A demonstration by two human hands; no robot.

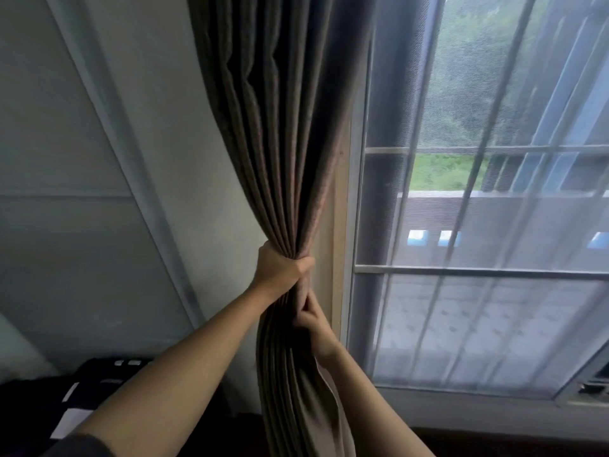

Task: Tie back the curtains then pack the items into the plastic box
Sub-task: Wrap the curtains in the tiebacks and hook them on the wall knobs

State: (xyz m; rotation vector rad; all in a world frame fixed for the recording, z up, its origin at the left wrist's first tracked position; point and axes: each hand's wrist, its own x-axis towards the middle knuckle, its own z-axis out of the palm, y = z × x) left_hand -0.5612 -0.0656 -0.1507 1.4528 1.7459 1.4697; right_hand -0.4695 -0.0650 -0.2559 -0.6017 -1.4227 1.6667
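A brown pleated curtain hangs at the left side of the window and is gathered into a tight bunch. My left hand is wrapped around the bunch at its narrowest point. Just below it, my right hand grips the folds from the window side, its fingers partly buried in the fabric. Below my hands the curtain falls loose to the bottom of the view. No tie-back band shows, and the plastic box is out of sight.
A window with a mesh screen and white bars fills the right half. A pale wall with a slanted trim strip lies to the left. Something dark with white patches sits at the lower left.
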